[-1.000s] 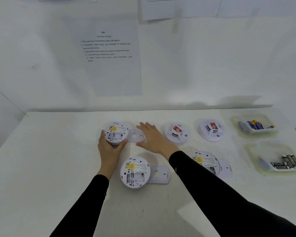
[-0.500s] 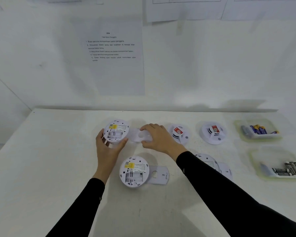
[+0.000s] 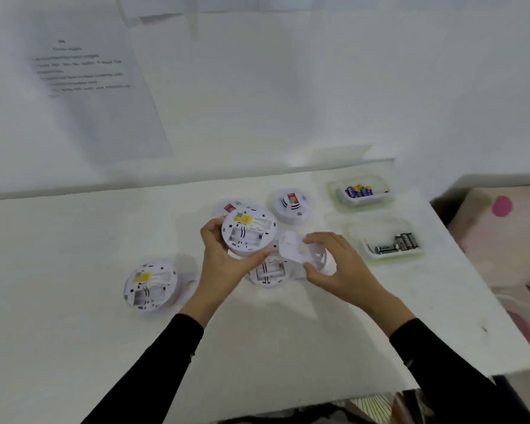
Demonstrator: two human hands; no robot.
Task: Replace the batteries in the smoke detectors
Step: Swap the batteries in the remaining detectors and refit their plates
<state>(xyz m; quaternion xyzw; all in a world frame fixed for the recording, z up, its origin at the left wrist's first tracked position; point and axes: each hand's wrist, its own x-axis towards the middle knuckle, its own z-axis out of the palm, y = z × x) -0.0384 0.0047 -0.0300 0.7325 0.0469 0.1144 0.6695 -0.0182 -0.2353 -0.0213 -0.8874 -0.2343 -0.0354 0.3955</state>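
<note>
White table (image 3: 74, 255) fills the lower frame under a white wall, with a printed sheet (image 3: 86, 87) at upper left; left of centre a smoke detector (image 3: 150, 284) lies back-up on the table; at centre the left hand (image 3: 224, 264) grips a second detector (image 3: 249, 232) above the surface, its empty battery bay facing up, fingers curled round its left rim and thumb under its lower edge; just right, the right hand (image 3: 340, 270) pinches a white cover plate (image 3: 303, 250) between thumb and fingertips, close beside that detector; whether they touch, I cannot tell; at right sit trays of blue batteries (image 3: 360, 191) and grey batteries (image 3: 395, 243).
</note>
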